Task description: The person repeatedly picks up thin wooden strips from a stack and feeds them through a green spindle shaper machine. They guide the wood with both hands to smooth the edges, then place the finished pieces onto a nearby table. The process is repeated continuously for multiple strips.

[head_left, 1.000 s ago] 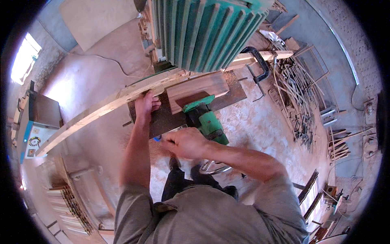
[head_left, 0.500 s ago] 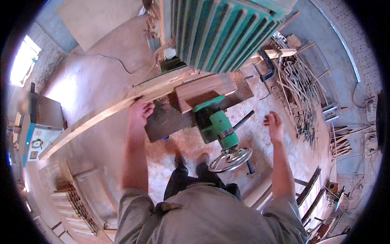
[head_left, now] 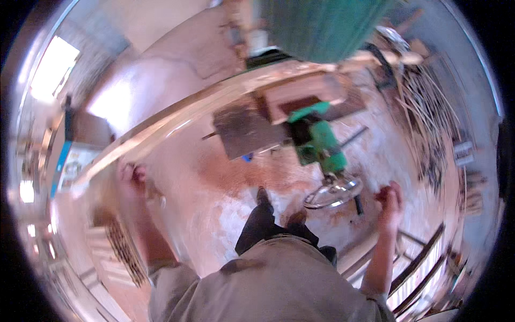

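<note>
And here we are, both hands out wide! The left hand (head_left: 132, 174), at the frame's left, sits near the lower end of the long beam (head_left: 230, 88); it's blurred, and I can't tell whether its fingers are spread or pressed together. Over at lower right, the right hand (head_left: 390, 198) hangs near the shiny wheel (head_left: 333, 188), fingers loosely bent and parted. Upper centre, there's the wood block (head_left: 303, 92), lying on the dark table (head_left: 249, 131) just below the beam. The green clamp (head_left: 326, 144) overlaps the block's lower edge from here; touching or not, I can't say. Top of frame, the green motor (head_left: 322, 27) looms, badly smeared, and a pile of sticks (head_left: 429, 118) fills the right.
</note>
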Demonstrator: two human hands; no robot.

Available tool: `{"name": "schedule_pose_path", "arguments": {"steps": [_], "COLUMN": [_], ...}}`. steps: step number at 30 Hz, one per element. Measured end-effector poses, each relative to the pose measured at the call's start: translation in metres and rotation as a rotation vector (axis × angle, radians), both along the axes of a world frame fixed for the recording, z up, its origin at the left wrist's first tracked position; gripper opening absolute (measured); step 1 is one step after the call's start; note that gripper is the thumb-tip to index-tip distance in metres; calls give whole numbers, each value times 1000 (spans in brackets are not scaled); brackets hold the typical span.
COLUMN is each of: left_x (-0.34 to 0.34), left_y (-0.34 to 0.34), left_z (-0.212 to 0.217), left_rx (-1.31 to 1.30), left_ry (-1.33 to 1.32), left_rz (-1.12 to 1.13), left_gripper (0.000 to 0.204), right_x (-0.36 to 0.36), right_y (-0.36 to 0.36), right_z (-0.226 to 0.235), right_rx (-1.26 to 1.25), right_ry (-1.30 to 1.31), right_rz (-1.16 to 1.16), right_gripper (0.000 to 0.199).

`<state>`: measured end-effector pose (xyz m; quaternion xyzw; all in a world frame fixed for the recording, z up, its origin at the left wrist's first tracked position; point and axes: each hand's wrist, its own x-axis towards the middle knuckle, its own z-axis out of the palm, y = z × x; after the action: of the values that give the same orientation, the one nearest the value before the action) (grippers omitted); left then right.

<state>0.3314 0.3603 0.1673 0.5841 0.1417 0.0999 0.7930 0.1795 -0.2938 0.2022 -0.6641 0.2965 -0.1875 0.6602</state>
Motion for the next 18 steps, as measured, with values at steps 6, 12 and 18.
{"name": "schedule_pose_path", "arguments": {"steps": [6, 12, 18], "left_x": [-52, -188, -311], "left_y": [-159, -419, -545], "left_z": [-11, -24, -73], "left_rx": [-449, -232, 516], "left_ry": [-35, 451, 612], "left_rz": [-337, -881, -1433], "left_gripper": [32, 31, 32], "right_x": [-4, -113, -332], "right_y": [73, 36, -132], "right_z": [41, -3, -61], "right_rx": [-75, 307, 57], "right_ry": [-49, -377, 65], "right_rz": [750, 182, -347], "right_gripper": [63, 49, 33]}}
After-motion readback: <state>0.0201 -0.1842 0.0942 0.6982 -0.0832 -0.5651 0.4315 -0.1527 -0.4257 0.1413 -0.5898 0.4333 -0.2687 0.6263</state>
